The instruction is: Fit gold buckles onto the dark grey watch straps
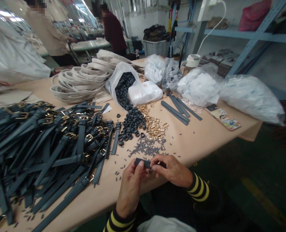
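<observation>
A short dark leather strap (143,162) is held in front of me at the table's near edge. My left hand (130,185) is closed on its left part, with the thumb lying along the top. My right hand (173,169) pinches the strap's right end, where a small gold glint shows; what else is between those fingers is hidden. Just beyond my hands lie many small dark tube pieces (149,145). Behind them are gold buckles (154,127) and a heap of dark leather loops (133,120), some spilling from a plastic bag (112,82).
A large pile of buckled dark straps (60,151) covers the table's left side. Coiled beige straps (82,80) lie behind it. Loose flat strips (175,111), stuffed plastic bags (198,87) and a patterned phone (223,116) are at the right. Two people stand at the back.
</observation>
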Available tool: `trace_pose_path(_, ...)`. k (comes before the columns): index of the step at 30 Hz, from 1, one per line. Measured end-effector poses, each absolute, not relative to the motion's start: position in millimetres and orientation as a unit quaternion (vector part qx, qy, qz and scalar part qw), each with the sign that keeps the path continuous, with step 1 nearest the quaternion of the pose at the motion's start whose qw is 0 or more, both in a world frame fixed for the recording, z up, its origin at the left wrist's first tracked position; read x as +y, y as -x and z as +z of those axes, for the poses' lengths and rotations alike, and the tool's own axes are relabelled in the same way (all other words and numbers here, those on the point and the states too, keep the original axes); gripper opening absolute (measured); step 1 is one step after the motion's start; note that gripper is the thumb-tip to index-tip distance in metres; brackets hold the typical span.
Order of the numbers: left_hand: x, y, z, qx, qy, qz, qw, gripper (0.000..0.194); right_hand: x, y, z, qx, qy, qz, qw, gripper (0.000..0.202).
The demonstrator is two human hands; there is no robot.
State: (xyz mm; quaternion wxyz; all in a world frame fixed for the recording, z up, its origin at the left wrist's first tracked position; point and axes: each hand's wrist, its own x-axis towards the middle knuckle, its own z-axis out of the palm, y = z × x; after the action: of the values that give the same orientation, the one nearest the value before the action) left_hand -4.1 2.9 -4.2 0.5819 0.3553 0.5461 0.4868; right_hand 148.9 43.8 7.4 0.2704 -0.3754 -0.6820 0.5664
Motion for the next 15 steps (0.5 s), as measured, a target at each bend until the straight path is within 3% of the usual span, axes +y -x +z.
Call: trace_pose_path(15,3,-4,-1,0.625,-0.435,0.453,0.464,0.015,42,-143,2,-0.647,0.429,0.567,0.274,0.007)
